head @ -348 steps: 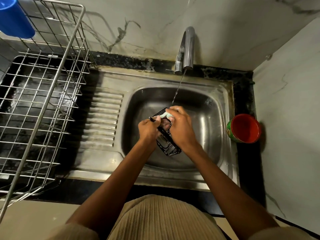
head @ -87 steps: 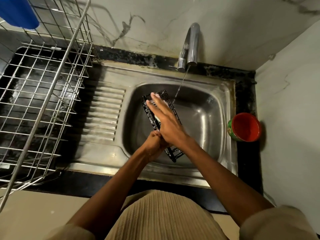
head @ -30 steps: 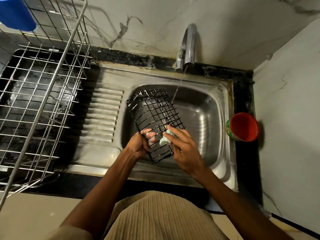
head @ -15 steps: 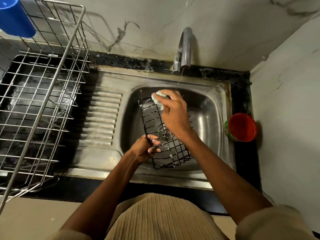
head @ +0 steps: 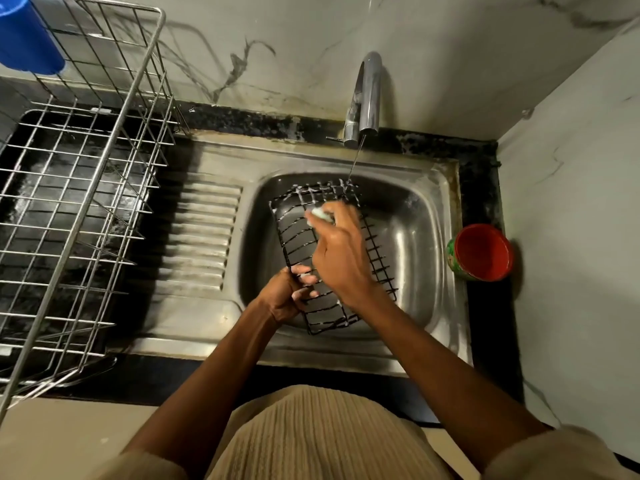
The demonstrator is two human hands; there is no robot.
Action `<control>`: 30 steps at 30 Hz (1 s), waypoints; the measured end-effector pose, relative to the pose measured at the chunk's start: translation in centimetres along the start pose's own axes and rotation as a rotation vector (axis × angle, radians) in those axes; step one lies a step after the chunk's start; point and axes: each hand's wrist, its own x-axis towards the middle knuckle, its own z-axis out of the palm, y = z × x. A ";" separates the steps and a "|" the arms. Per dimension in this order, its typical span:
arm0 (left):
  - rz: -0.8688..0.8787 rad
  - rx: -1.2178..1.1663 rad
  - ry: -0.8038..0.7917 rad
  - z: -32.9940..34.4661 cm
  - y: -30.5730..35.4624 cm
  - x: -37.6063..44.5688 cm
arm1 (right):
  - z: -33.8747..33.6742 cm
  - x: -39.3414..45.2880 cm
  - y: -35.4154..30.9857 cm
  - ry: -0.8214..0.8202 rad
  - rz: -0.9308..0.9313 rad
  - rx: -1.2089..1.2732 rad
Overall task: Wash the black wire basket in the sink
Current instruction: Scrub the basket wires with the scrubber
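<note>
The black wire basket (head: 298, 223) is held tilted over the steel sink (head: 415, 237), with white foam on its far wires. My left hand (head: 285, 294) grips its near left edge. My right hand (head: 341, 252) lies over the basket's middle and pinches a small pale sponge (head: 320, 214) against the wires near the far end. A thin stream of water runs from the tap (head: 365, 98) onto the basket's far rim.
A large steel wire dish rack (head: 79, 209) stands on the black counter at the left, with a blue cup (head: 26, 39) at its far corner. A red-and-green cup (head: 481, 252) sits right of the sink. Marble walls close the back and right.
My right hand has slid the sponge back from the basket's far rim toward its middle. The basket has tipped slightly and shows more foam. My left hand keeps its grip.
</note>
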 end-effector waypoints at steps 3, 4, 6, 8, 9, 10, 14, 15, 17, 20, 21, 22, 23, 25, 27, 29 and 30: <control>-0.020 -0.034 0.003 -0.7 0.8 -0.2 | -0.7 -1.0 2.2 -0.034 -0.031 -0.001; -0.021 -0.058 0.001 -0.9 1.0 -0.3 | -1.2 -0.6 3.3 -0.018 0.054 -0.013; 0.003 -0.147 -0.011 -1.1 1.2 -0.2 | -1.9 0.5 5.2 -0.026 0.214 -0.061; 0.043 -0.226 -0.032 -1.0 1.0 0.1 | -2.2 1.0 5.8 -0.062 0.220 -0.084; 0.062 -0.240 -0.034 -1.0 0.9 0.2 | -2.3 0.8 5.6 -0.081 0.178 -0.096; 0.080 -0.247 -0.035 -1.0 0.9 0.3 | -2.5 0.3 5.1 -0.103 0.129 -0.097; 0.115 -0.266 -0.036 -1.2 1.5 0.6 | -3.5 -3.2 4.2 -0.178 -0.039 -0.067; 0.115 -0.263 -0.044 -1.4 1.6 0.6 | -3.5 -4.0 4.6 -0.178 -0.058 -0.068; 0.111 -0.269 -0.085 -1.8 1.7 0.6 | -3.3 -4.9 5.9 -0.145 -0.049 -0.044; 0.062 -0.253 -0.163 -2.3 1.2 0.6 | -2.9 -4.5 6.7 -0.080 0.051 0.001; 0.039 -0.214 -0.157 -2.0 1.0 0.5 | -2.8 -3.8 6.5 -0.063 0.090 0.012; 0.019 -0.149 -0.138 -1.7 0.8 0.4 | -2.7 -2.8 6.1 -0.049 0.124 0.018; -0.005 -0.077 -0.119 -1.3 0.6 0.3 | -2.6 -1.6 5.6 -0.036 0.146 0.021; -0.046 0.017 -0.089 -0.4 0.1 0.1 | -2.6 0.9 4.6 -0.018 0.194 0.043; -0.035 -0.039 -0.083 0.1 -0.3 0.0 | -2.4 2.8 4.2 -0.024 0.255 0.072; -0.022 -0.091 -0.100 0.4 -0.2 -0.1 | -2.1 3.2 4.0 -0.047 0.233 0.077; -0.014 -0.129 -0.104 0.3 0.1 0.0 | -2.0 2.8 3.8 -0.064 0.191 0.073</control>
